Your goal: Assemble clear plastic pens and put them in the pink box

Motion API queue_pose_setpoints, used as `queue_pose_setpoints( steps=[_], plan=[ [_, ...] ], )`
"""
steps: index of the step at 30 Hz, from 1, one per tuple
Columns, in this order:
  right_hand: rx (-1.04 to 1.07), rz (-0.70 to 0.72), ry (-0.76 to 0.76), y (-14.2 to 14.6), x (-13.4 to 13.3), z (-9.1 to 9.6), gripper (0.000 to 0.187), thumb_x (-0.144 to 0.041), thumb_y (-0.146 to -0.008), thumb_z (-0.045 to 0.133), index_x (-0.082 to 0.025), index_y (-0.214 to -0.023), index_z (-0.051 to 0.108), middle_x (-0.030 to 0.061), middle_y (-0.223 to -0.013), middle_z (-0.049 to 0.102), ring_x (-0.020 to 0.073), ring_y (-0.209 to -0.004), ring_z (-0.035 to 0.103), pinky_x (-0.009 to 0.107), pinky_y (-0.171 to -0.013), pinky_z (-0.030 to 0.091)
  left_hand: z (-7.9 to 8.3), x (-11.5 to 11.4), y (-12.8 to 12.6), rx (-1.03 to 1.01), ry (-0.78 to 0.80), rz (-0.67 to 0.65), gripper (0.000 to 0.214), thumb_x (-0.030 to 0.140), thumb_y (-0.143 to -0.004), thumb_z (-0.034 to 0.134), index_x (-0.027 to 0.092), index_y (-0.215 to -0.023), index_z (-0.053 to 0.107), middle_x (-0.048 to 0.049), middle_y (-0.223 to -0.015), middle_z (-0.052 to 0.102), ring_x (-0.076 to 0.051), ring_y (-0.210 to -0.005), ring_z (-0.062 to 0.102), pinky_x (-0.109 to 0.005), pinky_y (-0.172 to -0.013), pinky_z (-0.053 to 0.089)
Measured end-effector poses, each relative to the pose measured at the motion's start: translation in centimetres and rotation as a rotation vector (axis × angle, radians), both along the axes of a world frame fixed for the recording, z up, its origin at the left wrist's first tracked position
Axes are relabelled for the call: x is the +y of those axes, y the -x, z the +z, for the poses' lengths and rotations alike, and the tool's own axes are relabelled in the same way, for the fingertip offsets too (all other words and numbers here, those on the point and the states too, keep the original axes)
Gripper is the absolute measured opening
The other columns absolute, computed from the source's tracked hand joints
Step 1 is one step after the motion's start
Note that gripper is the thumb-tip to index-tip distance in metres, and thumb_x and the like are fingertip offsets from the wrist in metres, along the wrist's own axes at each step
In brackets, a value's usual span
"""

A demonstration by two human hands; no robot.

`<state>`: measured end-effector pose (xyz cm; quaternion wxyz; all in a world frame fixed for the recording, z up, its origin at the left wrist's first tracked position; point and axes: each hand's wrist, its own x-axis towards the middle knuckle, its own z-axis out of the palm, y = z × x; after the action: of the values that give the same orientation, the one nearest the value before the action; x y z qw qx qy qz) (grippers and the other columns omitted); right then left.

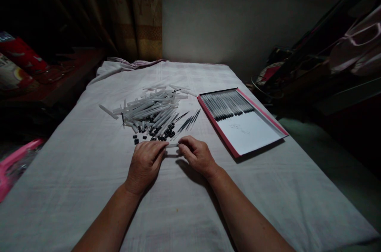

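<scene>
Between my two hands a thin whitish pen barrel [173, 145] lies level, just above the cloth. Its left end is pinched in the fingers of my left hand [145, 164]. At its right end, the thumb and fingers of my right hand [197, 154] are closed; whether they hold a separate small part there is hidden. Just beyond my hands are small black caps [162, 132] and a heap of translucent white barrels [151, 105]. Several thin dark-tipped refills [190, 122] lie beside the heap, past my right hand.
A red-edged shallow box lid [218, 137] at the right holds a row of pens [228, 104] with black ends. A pale checked cloth [89, 172] covers the surface. Pink plastic [18, 160] is at the left edge, and a wall [205, 22] stands behind.
</scene>
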<state>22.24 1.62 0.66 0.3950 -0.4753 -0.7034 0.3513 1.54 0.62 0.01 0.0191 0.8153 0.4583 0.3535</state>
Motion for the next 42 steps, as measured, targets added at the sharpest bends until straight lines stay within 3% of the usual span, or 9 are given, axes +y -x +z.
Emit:
queue_pose_setpoints(
  steps=[3, 9, 14, 19, 24, 28, 34, 42],
  plan=[
    [0.003, -0.005, -0.050, -0.08, -0.01, -0.18, 0.016, -0.027, -0.087, 0.056, -0.020, -0.100, 0.062, 0.0020, -0.080, 0.069, 0.0151, -0.069, 0.063, 0.026, -0.067, 0.048, -0.02, 0.03, 0.07, 0.003, 0.004, -0.004, 0.019, 0.021, -0.095, 0.056, 0.021, -0.112, 0.065, -0.0061, -0.100, 0.075, -0.023, -0.094, 0.067, -0.038, -0.084, 0.047],
    [-0.030, -0.015, -0.061, -0.01, 0.07, -0.39, 0.016, -0.031, -0.092, 0.051, -0.020, -0.088, 0.063, 0.0019, -0.074, 0.067, 0.0152, -0.068, 0.063, 0.025, -0.066, 0.048, 0.03, 0.06, 0.06, 0.013, -0.013, -0.005, 0.018, 0.021, -0.095, 0.056, 0.020, -0.112, 0.065, -0.0064, -0.100, 0.075, -0.023, -0.093, 0.067, -0.038, -0.083, 0.046],
    [-0.020, -0.008, -0.080, 0.06, -0.02, -0.39, 0.018, -0.026, -0.088, 0.056, -0.021, -0.103, 0.062, 0.0010, -0.078, 0.070, 0.0145, -0.066, 0.063, 0.025, -0.066, 0.048, -0.02, 0.07, 0.06, 0.017, -0.014, 0.006, 0.018, 0.022, -0.096, 0.055, 0.020, -0.111, 0.065, -0.0062, -0.099, 0.075, -0.023, -0.092, 0.067, -0.038, -0.082, 0.046],
    [-0.047, -0.015, -0.064, 0.11, 0.04, -0.45, 0.016, -0.030, -0.093, 0.050, -0.021, -0.089, 0.062, 0.0015, -0.073, 0.067, 0.0148, -0.067, 0.063, 0.025, -0.066, 0.047, -0.11, 0.07, 0.10, 0.013, -0.010, 0.004, 0.018, 0.022, -0.096, 0.056, 0.020, -0.112, 0.065, -0.0062, -0.099, 0.075, -0.023, -0.092, 0.067, -0.038, -0.083, 0.046],
    [-0.056, -0.017, -0.075, 0.02, 0.05, -0.51, 0.016, -0.029, -0.090, 0.054, -0.021, -0.101, 0.062, 0.0006, -0.076, 0.068, 0.0146, -0.067, 0.062, 0.025, -0.066, 0.047, -0.06, 0.05, 0.07, 0.001, -0.010, 0.004, 0.018, 0.022, -0.096, 0.056, 0.020, -0.111, 0.065, -0.0063, -0.099, 0.075, -0.023, -0.092, 0.067, -0.038, -0.084, 0.046],
    [-0.075, -0.009, -0.075, 0.00, 0.02, -0.40, 0.017, -0.031, -0.093, 0.050, -0.021, -0.087, 0.062, 0.0017, -0.074, 0.067, 0.0152, -0.068, 0.062, 0.025, -0.067, 0.046, 0.00, 0.04, 0.04, 0.005, -0.014, 0.006, 0.019, 0.024, -0.096, 0.055, 0.020, -0.111, 0.066, -0.0062, -0.099, 0.075, -0.023, -0.092, 0.067, -0.038, -0.083, 0.046],
    [-0.061, -0.010, -0.057, 0.00, -0.04, -0.34, 0.015, -0.029, -0.089, 0.054, -0.021, -0.100, 0.062, 0.0000, -0.074, 0.067, 0.0145, -0.065, 0.061, 0.024, -0.065, 0.046, -0.20, 0.03, 0.10, -0.003, -0.003, 0.017, 0.019, 0.024, -0.096, 0.056, 0.021, -0.111, 0.066, -0.0060, -0.099, 0.076, -0.023, -0.093, 0.068, -0.038, -0.084, 0.046],
    [-0.107, -0.015, -0.109, 0.08, 0.00, -0.29, 0.018, -0.031, -0.093, 0.049, -0.021, -0.091, 0.063, 0.0016, -0.076, 0.066, 0.0152, -0.069, 0.062, 0.025, -0.068, 0.046, -0.07, 0.04, 0.08, -0.009, 0.001, 0.012, 0.020, 0.024, -0.095, 0.055, 0.021, -0.111, 0.067, -0.0061, -0.098, 0.076, -0.023, -0.093, 0.067, -0.038, -0.083, 0.046]
  ],
)
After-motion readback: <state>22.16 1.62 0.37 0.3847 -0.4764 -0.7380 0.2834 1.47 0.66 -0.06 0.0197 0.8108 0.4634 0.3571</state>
